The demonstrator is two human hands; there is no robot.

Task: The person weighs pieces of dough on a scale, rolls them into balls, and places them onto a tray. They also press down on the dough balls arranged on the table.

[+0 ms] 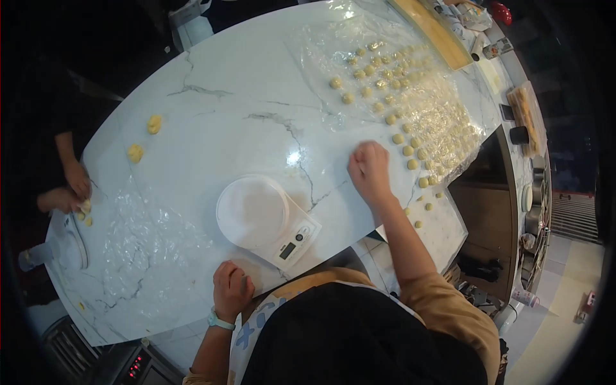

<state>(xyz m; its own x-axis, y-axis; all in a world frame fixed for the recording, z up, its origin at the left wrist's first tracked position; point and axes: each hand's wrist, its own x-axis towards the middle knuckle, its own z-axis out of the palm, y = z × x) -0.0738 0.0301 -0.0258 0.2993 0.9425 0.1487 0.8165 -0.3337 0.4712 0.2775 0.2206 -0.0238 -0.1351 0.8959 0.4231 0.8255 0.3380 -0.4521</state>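
Observation:
My right hand [370, 170] is closed over the marble table [244, 147], left of the rows of dough balls; whatever it may hold is hidden. Nearer the table's front edge, my left hand [231, 290] has its fingers curled in, and I cannot make out anything inside them. Between my hands stands a white round container [252, 210] on a kitchen scale [296, 240]. Several small yellowish dough balls [398, 138] lie at the right, many of them under clear plastic film [321, 58].
Two dough lumps [154, 124] [135, 153] lie at the left. Beyond them a co-worker's hands [74, 186] are over small dough pieces, near another scale [76, 234]. Plastic film [151, 237] covers the left front. A wooden board [436, 35] lies at the back right.

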